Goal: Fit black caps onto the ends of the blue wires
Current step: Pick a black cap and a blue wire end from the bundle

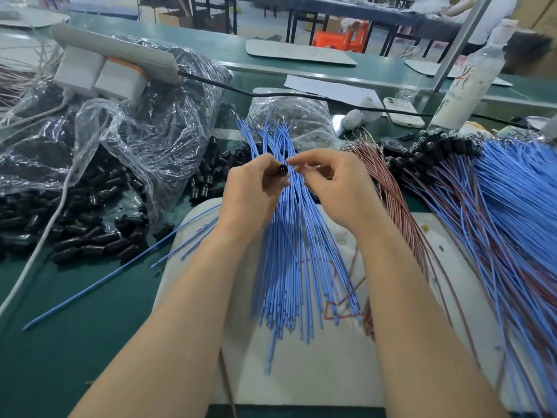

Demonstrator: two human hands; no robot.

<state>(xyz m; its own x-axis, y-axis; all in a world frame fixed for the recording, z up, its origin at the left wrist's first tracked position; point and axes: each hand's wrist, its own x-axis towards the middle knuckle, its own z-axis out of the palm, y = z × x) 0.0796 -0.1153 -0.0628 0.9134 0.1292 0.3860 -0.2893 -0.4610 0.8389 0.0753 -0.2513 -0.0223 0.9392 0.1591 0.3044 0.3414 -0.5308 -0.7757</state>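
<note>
A fanned bundle of blue wires (297, 267) lies on a white board (301, 372) in front of me. My left hand (253, 191) grips a black cap (278, 172) with its holed end facing me, just above the bundle. My right hand (328, 182) is beside it, its thumb and forefinger pinching at a blue wire close to the cap. Loose black caps (87, 236) are heaped on the green table at the left, spilling from a clear plastic bag (126, 140).
Capped blue and brown wires (482, 206) are piled at the right. A power strip (114, 52) with white adapters sits on the bag. A black cable (271, 95), a phone (402, 111) and a white bottle (470, 82) lie behind. Stray blue wires (120, 276) cross the table at the left.
</note>
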